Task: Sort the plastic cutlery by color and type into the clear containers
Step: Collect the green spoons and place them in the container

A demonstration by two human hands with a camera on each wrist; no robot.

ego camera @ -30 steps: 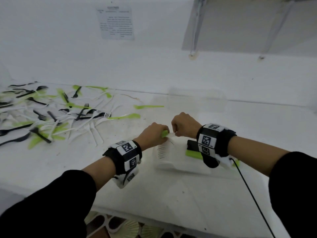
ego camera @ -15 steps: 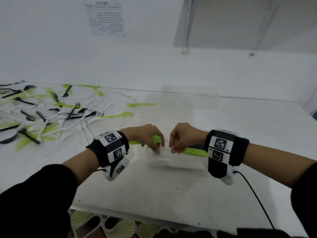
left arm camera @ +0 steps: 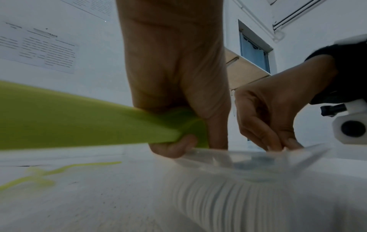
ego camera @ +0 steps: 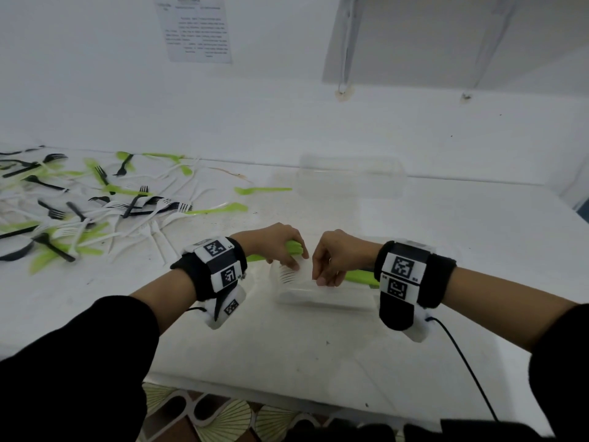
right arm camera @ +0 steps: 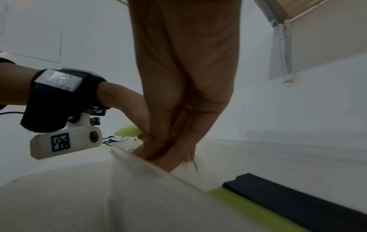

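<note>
The person's left hand (ego camera: pixel 280 247) sits at the left end of the near clear plastic container (ego camera: pixel 322 295) on the white table (ego camera: pixel 287 352), fingers curled tight round a bunch of lime-green plastic cutlery pieces (ego camera: pixel 294 247), which stick out leftward past the wrist and look like a broad green blade in the left wrist view (left arm camera: pixel 69 119); type of piece cannot be told, too blurred; the left fingertips (left arm camera: pixel 172 149) touch the container rim; the right hand (ego camera: pixel 338 256) is just beside it, fingers bunched narrow and pointing down into the container, fingertips (right arm camera: pixel 168 158) at or against something white inside, whether pinching it cannot be told; white plastic forks (ego camera: pixel 287 275) lie in the container's left part, tines visible through the wall; a lime-green strip (right arm camera: pixel 248 202) and a black strip (right arm camera: pixel 298 196) lie side by side in the right part, green nearer the white section; a second clear plastic container (ego camera: pixel 350 180) stands further back, well apart, near the wall; the unsorted heap of black, white and green plastic cutlery (ego camera: pixel 95 205) is spread over the table's left side; two green pieces (ego camera: pixel 261 189) lie between heap and far container; a printed sheet (ego camera: pixel 194 27) hangs on the wall; both wrists carry black bands with white marker blocks (ego camera: pixel 220 266).
</note>
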